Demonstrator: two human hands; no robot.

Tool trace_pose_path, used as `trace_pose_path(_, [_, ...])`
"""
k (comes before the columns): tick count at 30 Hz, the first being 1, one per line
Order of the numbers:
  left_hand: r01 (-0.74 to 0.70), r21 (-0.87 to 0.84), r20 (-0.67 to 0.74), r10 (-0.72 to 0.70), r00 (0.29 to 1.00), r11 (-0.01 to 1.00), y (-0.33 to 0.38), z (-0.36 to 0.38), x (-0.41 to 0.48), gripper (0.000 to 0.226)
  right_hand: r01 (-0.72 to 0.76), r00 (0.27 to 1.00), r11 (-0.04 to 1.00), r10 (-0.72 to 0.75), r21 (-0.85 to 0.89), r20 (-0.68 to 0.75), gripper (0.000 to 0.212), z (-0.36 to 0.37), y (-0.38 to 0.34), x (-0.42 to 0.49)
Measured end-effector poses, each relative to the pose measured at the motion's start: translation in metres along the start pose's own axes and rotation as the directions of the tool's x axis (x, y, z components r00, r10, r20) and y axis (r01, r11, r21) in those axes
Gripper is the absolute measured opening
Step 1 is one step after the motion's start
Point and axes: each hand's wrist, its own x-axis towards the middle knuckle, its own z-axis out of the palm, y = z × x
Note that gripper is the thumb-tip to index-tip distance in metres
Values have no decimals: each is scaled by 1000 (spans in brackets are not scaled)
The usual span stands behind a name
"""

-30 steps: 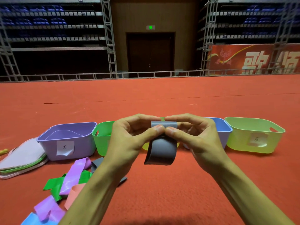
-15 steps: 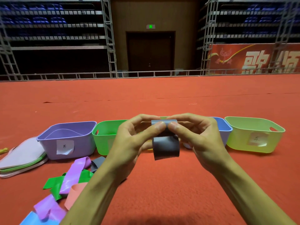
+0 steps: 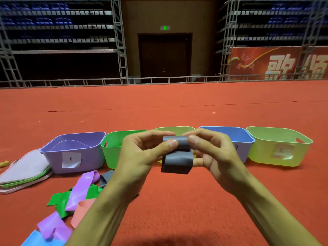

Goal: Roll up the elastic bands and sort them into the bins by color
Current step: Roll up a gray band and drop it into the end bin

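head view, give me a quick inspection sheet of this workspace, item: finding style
surface: red carpet, with a seam line farther out.
job's things: grey band partly rolled, tail hanging loose; five bins in a row: purple bin, green bin, a yellow-green bin mostly hidden behind the hands, blue bin, yellow-green bin.
clutter: loose bands in purple, green, pink, blue and grey at lower left; stacked flat lids far left.
hands: left hand and right hand both pinch the grey band's roll.
cables: nothing seen.
surroundings: metal scaffolding, dark door, red banner.
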Motion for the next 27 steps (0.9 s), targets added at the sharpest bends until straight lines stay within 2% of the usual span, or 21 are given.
trace_pose_path(4, [6, 15, -1, -6, 1000, 1000, -5, -1, -1, 29, 16, 997, 998, -21, -64, -73, 17, 4, 0, 0])
trace_pose_path(8, [97, -26, 5, -97, 995, 995, -7, 0, -3, 41, 86, 992, 995, -91, -59, -88, 15, 3, 1, -4])
trace_pose_path(12, [160, -25, 50, -159, 986, 987, -3, 3, -2, 37, 74, 995, 994, -79, -75, -67, 15, -1, 3, -4])
trace_pose_path(17, [127, -17, 23, -126, 992, 992, -5, 2, 0, 31, 83, 993, 983, -96, -162, -72, 22, -4, 6, -5])
trace_pose_path(24, [73, 30, 45, -75, 996, 997, -8, 1, 0, 36, -119, 992, 993, 118, -16, -33, 31, -1, 5, -2])
trace_pose_path(27, [64, 17, 50, -65, 997, 998, -10, 1, -1, 39, -71, 992, 994, 62, -87, -106, 29, 0, 7, -2])
